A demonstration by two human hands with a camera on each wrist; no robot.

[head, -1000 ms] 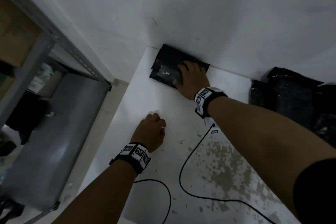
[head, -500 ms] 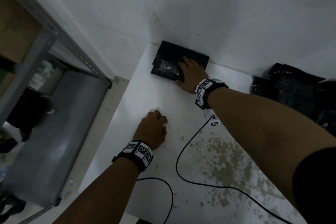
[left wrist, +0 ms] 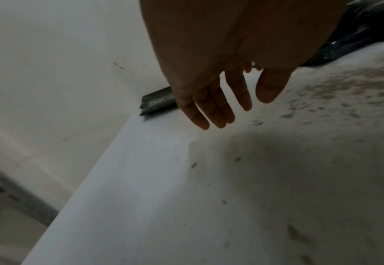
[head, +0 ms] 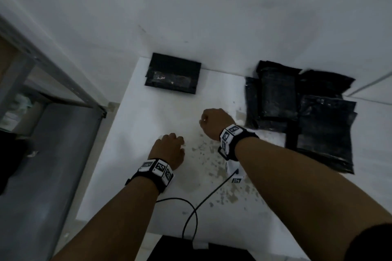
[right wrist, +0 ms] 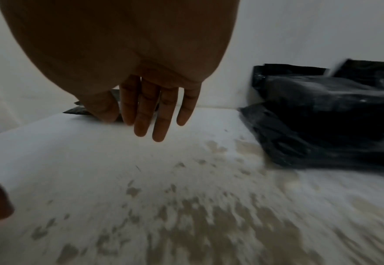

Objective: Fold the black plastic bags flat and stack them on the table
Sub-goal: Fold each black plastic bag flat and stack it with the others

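We've one flat folded black plastic bag stacked on the white surface; the crumpled black bag pile remains, both grips empty, fingers loose

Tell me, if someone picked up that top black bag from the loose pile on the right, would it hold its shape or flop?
Probably flop: the top bag looks like thin, creased film, draped over the pile of unfolded bags. Its glossy sheen suggests it may slide off the others easily. It seems light, since the folded stack of the same plastic lies thin against the wall.
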